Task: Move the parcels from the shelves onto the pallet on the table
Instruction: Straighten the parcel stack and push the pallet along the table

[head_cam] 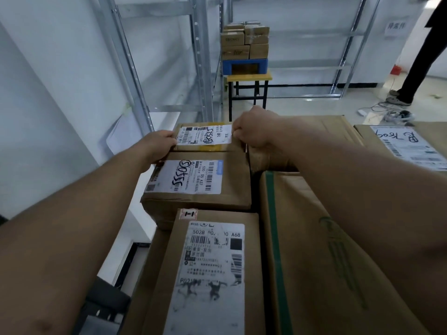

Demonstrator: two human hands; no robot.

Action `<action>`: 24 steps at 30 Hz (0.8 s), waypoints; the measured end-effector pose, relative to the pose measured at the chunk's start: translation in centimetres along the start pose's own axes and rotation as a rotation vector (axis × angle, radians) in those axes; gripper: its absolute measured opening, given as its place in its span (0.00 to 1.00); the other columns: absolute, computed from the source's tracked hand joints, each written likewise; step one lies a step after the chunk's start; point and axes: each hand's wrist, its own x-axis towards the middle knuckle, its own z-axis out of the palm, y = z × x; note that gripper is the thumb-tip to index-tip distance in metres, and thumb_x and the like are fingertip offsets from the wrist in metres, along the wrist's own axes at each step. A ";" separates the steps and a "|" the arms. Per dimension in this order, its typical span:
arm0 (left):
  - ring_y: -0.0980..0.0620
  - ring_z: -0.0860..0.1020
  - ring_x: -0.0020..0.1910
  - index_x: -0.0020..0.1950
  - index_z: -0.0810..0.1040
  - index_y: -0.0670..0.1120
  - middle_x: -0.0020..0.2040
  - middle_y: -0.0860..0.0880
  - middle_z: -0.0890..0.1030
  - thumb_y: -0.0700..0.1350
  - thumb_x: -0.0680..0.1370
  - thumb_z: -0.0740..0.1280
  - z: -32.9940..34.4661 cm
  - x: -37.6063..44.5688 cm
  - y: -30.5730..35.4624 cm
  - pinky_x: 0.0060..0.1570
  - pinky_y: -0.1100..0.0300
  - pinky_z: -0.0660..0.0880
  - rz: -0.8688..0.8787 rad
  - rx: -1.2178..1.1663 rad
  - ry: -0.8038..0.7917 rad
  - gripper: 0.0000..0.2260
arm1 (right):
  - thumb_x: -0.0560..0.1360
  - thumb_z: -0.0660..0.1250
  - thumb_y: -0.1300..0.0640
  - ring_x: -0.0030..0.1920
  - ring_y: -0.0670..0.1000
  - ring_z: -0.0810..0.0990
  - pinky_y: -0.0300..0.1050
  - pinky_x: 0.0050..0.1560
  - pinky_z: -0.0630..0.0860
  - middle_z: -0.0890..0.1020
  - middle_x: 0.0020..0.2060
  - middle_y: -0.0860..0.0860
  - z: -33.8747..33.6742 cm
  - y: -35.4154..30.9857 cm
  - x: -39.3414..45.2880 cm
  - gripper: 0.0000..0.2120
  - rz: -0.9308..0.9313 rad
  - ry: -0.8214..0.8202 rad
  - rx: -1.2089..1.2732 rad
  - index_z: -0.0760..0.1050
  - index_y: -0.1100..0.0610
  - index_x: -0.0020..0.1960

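We hold the small parcel [205,139] at the far end of a packed row of boxes, one hand on each short side, so it can come up level without tipping. Our left hand [158,147] has its fingers curled over the left edge, just beside the white label [204,134]; our right hand [254,129] clamps the right edge, fingers wrapped down out of sight. Just nearer than our fingers lies a second labelled parcel [197,184], touching the first, then a long parcel [212,274] closer still. Right of our right fingers sits a large carton [324,250], so we judge gripping from above is the only free way in. Well beyond our fingers stand a stool [249,78], a blue crate [245,66] and stacked boxes [244,42], beside metal shelves [200,56].
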 end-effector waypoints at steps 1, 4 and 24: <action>0.51 0.76 0.40 0.67 0.71 0.48 0.44 0.49 0.75 0.42 0.81 0.57 0.1 0.0 0.1 0.37 0.59 0.73 0.006 0.003 -0.002 0.15 | 0.80 0.57 0.51 0.61 0.56 0.70 0.50 0.56 0.70 0.76 0.59 0.53 -0.2 0.1 -0.1 0.15 -0.007 0.006 0.002 0.74 0.52 0.64; 0.51 0.76 0.40 0.68 0.70 0.47 0.43 0.50 0.74 0.43 0.81 0.57 0.3 -0.1 0.0 0.39 0.59 0.73 0.021 0.037 -0.005 0.16 | 0.81 0.57 0.54 0.62 0.56 0.71 0.47 0.59 0.68 0.76 0.62 0.54 -0.4 0.0 -0.7 0.15 -0.021 0.009 0.006 0.74 0.54 0.65; 0.46 0.63 0.72 0.75 0.61 0.50 0.74 0.47 0.64 0.55 0.79 0.60 -1.0 -21.7 -4.5 0.66 0.50 0.63 0.333 0.164 0.258 0.25 | 0.75 0.64 0.41 0.71 0.53 0.62 0.53 0.69 0.60 0.67 0.70 0.49 -1.5 -3.3 -22.6 0.26 0.057 0.141 0.201 0.67 0.47 0.70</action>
